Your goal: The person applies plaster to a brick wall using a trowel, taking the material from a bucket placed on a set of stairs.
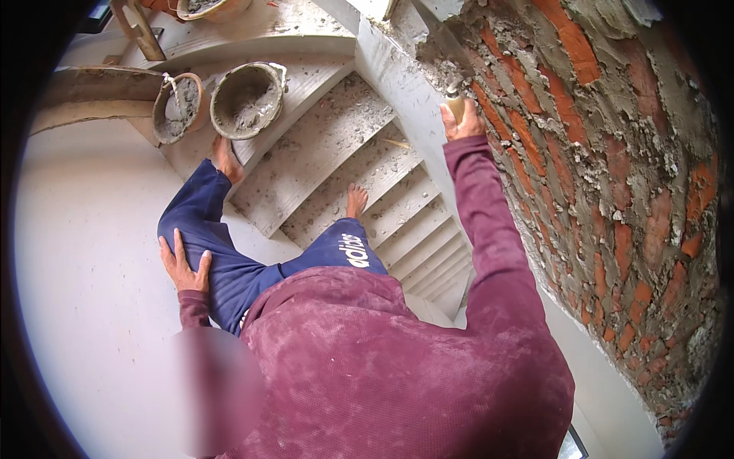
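Observation:
My right hand (pixel 466 124) is closed round the pale handle of a trowel (pixel 455 105), held out to the right beside the brick wall (pixel 612 153). Grey mortar (pixel 440 74) lies around the trowel's metal end, on the ledge against the wall; how much of it rests on the blade I cannot tell. My left hand (pixel 186 265) lies flat on the left leg of my dark blue trousers (pixel 200 222), fingers spread, holding nothing. Past my left foot stand a grey bucket (pixel 229 83) and a smaller, brownish bucket (pixel 200 116), both with mortar inside.
Dusty winding stairs (pixel 306 153), strewn with mortar crumbs, drop away to the right under my bare feet. A white sloping parapet (pixel 397 73) runs between stairs and wall. Another mortar basin (pixel 218 14) and a wooden post (pixel 139 30) stand at the upper left.

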Tool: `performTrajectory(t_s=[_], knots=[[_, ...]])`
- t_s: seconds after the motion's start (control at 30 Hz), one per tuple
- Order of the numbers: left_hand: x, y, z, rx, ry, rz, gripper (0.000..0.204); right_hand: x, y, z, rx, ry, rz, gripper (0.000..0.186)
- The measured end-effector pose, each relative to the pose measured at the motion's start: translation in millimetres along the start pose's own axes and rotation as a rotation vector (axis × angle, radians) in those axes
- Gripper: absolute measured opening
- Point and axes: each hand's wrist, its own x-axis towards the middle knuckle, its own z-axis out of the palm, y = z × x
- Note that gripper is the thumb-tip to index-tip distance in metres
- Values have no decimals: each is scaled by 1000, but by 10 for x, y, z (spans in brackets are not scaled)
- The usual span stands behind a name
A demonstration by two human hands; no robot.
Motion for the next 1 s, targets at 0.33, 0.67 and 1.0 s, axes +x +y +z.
performTrajectory(t_s=[0.33,0.67,1.0], knots=[[-99,145,34,-41,20,-102,64,25,-11,244,35,115,-108,43],[-74,148,82,-37,43,-92,63,-175,179,1,30,183,-189,42],[-60,94,92,-32,54,-79,62,-392,408,-84,-7,64,-45,48]])
